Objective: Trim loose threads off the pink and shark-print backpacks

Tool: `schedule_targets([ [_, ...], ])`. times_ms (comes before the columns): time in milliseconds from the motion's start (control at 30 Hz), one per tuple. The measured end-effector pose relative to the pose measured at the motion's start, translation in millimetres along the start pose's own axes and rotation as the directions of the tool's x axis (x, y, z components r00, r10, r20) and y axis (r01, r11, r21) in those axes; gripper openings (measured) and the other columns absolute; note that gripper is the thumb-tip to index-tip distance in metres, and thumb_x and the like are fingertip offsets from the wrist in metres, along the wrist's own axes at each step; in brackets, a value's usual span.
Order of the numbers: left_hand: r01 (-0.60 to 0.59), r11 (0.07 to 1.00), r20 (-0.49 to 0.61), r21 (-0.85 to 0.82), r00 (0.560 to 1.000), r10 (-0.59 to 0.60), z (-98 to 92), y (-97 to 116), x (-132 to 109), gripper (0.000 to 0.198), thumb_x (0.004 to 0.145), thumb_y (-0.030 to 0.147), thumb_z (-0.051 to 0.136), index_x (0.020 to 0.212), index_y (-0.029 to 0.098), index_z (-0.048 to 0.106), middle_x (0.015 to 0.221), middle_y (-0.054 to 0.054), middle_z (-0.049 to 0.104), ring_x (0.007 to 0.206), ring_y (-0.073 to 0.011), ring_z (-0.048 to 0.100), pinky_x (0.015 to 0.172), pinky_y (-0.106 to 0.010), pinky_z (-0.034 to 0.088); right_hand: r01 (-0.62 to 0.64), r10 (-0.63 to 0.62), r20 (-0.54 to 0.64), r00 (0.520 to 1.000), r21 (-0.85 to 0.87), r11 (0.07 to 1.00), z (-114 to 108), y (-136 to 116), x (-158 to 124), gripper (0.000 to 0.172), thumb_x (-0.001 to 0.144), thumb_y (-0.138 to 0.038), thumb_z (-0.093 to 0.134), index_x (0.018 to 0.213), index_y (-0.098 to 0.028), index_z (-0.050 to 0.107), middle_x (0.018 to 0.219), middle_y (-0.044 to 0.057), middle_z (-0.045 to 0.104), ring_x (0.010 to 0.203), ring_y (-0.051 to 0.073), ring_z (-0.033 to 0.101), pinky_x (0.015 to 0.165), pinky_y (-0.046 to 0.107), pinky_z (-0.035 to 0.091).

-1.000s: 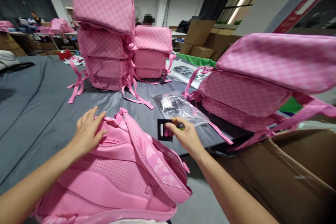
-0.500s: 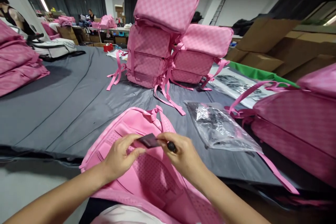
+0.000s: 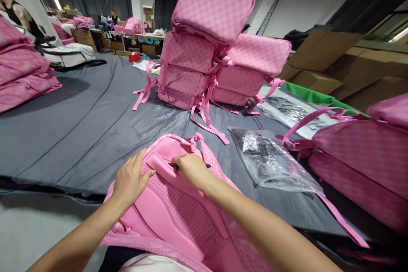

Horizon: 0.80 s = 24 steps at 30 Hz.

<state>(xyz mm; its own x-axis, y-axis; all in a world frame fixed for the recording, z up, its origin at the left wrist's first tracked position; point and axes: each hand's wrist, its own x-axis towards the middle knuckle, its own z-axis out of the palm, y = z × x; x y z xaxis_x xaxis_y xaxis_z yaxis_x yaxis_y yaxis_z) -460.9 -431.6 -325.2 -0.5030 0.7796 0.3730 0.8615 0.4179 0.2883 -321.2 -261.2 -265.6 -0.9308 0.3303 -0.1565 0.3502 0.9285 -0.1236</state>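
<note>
Straddling the edge of the pink backpack (image 3: 183,199) at the grey table's (image 3: 79,136) near side, the left hand (image 3: 131,180) shows parted thumb and fingers, its hold unclear; the right hand (image 3: 193,172) curls closed round a small dark object (image 3: 208,165).

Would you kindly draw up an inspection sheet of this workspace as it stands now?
Surface: table under a creased dark grey cover.
Job's things: pink backpack at the near edge, strap side up; slim dark object, mostly hidden by the fingers.
Clutter: clear plastic bag, pink checkered bags, white bag.
Hands: left hand on the backpack's edge, thumb apart; right hand grips the dark object over the backpack.
Cables: nothing seen.
Surroundings: cardboard boxes, a ladder, a person at far left.
</note>
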Motion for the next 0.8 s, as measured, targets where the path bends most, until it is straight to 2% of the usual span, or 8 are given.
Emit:
schedule_targets([
  [100, -0.023, 0.999, -0.021, 0.03, 1.0, 0.024, 2.7, -1.0, -0.2, 0.06, 0.092, 0.042, 0.062, 0.142, 0.014, 0.045, 0.13, -0.014, 0.066, 0.113, -0.0296, 0.066, 0.09, -0.038, 0.053, 0.013, -0.013, 0.01, 1.0, -0.015, 1.0, 2.2, 1.3, 0.6, 0.023, 0.085, -0.018, 0.055, 0.093, -0.018, 0.077, 0.082, 0.011, 0.076, 0.078, 0.024, 0.07, 0.062, 0.029, 0.034],
  [233, -0.054, 0.998, -0.046, 0.037, 0.997, 0.055, 4.0, -3.3, -0.3, 0.062, 0.093, 0.044, 0.06, 0.143, 0.012, 0.043, 0.132, -0.015, 0.064, 0.115, -0.0297, 0.065, 0.091, -0.039, 0.053, 0.033, -0.033, 0.005, 0.999, -0.022, 0.999, -6.4, 0.7, -1.9, 0.024, 0.088, -0.017, 0.054, 0.095, -0.018, 0.077, 0.088, 0.01, 0.077, 0.08, 0.023, 0.07, 0.063, 0.029, 0.036],
  [367, -0.068, 0.997, -0.044, 0.033, 0.997, 0.069, 2.6, -4.3, -2.7, 0.064, 0.094, 0.05, 0.057, 0.145, 0.013, 0.041, 0.134, -0.016, 0.063, 0.116, -0.0303, 0.064, 0.092, -0.039, 0.053, -0.006, 0.008, -0.098, 0.995, 0.011, 1.0, -17.9, -8.0, 5.5, 0.026, 0.095, -0.021, 0.051, 0.106, -0.018, 0.074, 0.097, 0.01, 0.076, 0.086, 0.022, 0.069, 0.067, 0.028, 0.037],
  [433, -0.063, 0.997, -0.039, 0.036, 0.997, 0.064, 2.5, -5.2, -4.0, 0.066, 0.094, 0.052, 0.055, 0.145, 0.013, 0.041, 0.134, -0.016, 0.064, 0.117, -0.0309, 0.064, 0.092, -0.039, 0.053, 0.053, -0.038, -0.151, 0.988, 0.094, 0.994, -19.3, -13.2, 14.9, 0.024, 0.093, -0.022, 0.054, 0.107, -0.019, 0.074, 0.097, 0.008, 0.077, 0.084, 0.02, 0.068, 0.067, 0.027, 0.037],
  [567, -0.063, 0.997, -0.049, 0.05, 0.997, 0.065, 6.0, -8.7, -4.9, 0.065, 0.095, 0.054, 0.052, 0.144, 0.013, 0.042, 0.131, -0.017, 0.065, 0.115, -0.0314, 0.066, 0.089, -0.039, 0.054, 0.173, -0.137, -0.193, 0.971, 0.181, 0.968, -13.7, -18.2, 31.9, 0.021, 0.089, -0.018, 0.057, 0.098, -0.018, 0.076, 0.09, 0.006, 0.076, 0.075, 0.016, 0.063, 0.061, 0.026, 0.032],
  [667, -0.074, 0.996, -0.059, 0.041, 0.995, 0.076, 8.9, -10.3, -4.9, 0.064, 0.095, 0.053, 0.053, 0.143, 0.013, 0.043, 0.131, -0.017, 0.065, 0.115, -0.0311, 0.066, 0.091, -0.039, 0.054, 0.144, -0.113, -0.193, 0.975, 0.157, 0.977, -8.1, -19.8, 34.3, 0.02, 0.088, -0.016, 0.056, 0.094, -0.017, 0.075, 0.084, 0.004, 0.074, 0.068, 0.014, 0.06, 0.057, 0.026, 0.029],
  [800, -0.079, 0.996, -0.067, 0.044, 0.994, 0.082, 9.8, -11.3, -5.8, 0.062, 0.095, 0.051, 0.053, 0.144, 0.014, 0.043, 0.131, -0.016, 0.065, 0.116, -0.031, 0.066, 0.091, -0.039, 0.054, 0.125, -0.102, -0.205, 0.973, 0.102, 0.987, -10.3, -23.9, 29.7, 0.019, 0.089, -0.023, 0.056, 0.089, -0.014, 0.072, 0.08, 0.008, 0.072, 0.066, 0.016, 0.059, 0.057, 0.027, 0.029],
])
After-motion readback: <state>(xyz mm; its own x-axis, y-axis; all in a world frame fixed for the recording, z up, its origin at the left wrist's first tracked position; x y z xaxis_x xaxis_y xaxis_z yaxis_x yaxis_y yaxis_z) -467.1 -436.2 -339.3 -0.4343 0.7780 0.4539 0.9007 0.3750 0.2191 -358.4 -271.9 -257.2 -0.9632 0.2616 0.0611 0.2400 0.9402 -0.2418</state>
